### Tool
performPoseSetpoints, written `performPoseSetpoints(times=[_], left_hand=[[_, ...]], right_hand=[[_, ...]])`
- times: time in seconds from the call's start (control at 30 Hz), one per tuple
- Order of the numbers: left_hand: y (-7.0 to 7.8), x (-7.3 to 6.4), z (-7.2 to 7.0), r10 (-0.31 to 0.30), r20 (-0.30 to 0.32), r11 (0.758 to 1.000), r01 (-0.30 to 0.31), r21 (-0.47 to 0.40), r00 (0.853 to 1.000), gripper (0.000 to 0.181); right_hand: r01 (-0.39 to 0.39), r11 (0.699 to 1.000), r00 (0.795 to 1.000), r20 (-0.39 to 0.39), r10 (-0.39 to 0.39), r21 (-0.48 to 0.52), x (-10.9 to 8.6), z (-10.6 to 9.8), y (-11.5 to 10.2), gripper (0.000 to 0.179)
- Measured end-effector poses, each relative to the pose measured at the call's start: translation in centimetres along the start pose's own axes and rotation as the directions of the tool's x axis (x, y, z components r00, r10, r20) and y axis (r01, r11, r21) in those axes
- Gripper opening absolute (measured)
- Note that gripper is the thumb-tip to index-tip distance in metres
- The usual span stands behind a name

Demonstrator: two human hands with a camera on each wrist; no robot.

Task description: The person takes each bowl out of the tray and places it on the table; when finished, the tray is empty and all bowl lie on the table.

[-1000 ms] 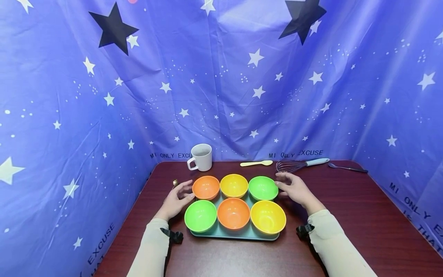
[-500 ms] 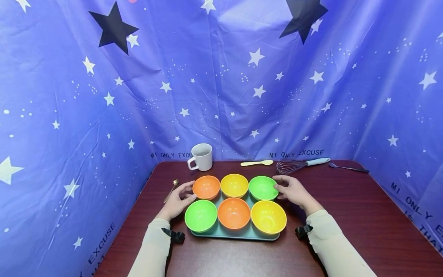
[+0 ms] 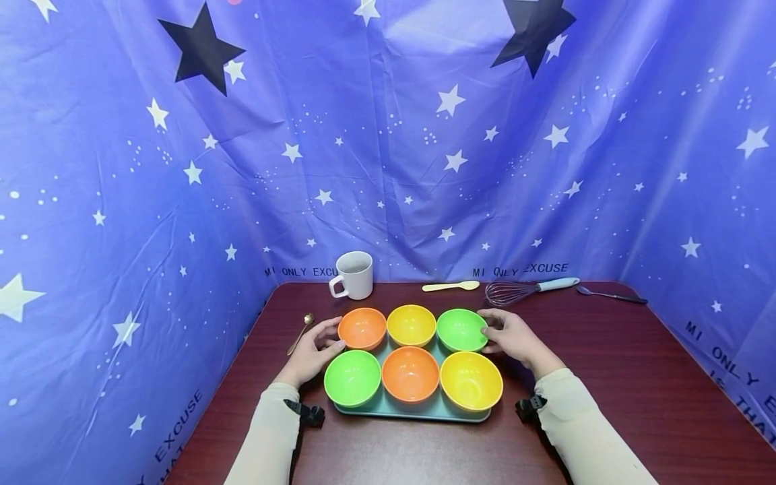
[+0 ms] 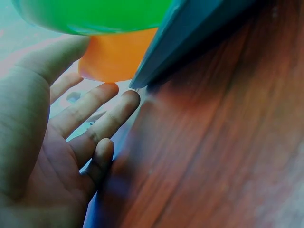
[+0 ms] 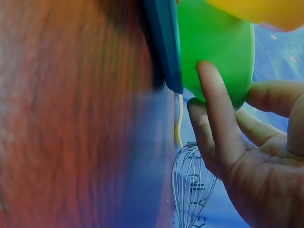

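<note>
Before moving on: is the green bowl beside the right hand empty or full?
Empty: the head view shows the bare inside of that back-row green bowl.

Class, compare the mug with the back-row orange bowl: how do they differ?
The white mug has a handle; the back-row orange bowl has none. The mug stands on the table, while the bowl sits on the teal tray beside the left hand. Both are upright and open-topped.
</note>
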State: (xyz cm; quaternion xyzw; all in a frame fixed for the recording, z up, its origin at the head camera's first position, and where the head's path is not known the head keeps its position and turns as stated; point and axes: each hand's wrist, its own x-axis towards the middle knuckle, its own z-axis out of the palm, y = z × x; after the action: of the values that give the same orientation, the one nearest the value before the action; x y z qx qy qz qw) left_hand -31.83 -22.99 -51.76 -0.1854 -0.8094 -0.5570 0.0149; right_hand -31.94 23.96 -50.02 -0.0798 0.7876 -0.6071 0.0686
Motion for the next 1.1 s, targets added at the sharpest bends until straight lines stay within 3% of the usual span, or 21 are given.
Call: performPoseSetpoints(times=[0.43,0.63,1.1], left_hand=[[0.0,0.1,0.1,0.015,-0.004,1.0,-0.015,0.009,1.0,0.06],[0.1,0.0,0.1,0.017,-0.004,1.0,-0.017,0.016,1.0,0.059],[0.2,-0.1,0.2,-0.003,-0.021,1.0,0.004,0.023,1.0,0.059]], right_hand=[[0.026,0.999,0.997,-0.074,-0.027,-0.021,0.1,0.0,0.0,0.05],[0.039,0.999,0.994,-0.101,-0.038,0.013,0.1,-0.5,-0.4,0.05],[0.046,0.998,0.992,-0.118,-0.04,0.046,-0.6,-3.4,-0.6,0.053]])
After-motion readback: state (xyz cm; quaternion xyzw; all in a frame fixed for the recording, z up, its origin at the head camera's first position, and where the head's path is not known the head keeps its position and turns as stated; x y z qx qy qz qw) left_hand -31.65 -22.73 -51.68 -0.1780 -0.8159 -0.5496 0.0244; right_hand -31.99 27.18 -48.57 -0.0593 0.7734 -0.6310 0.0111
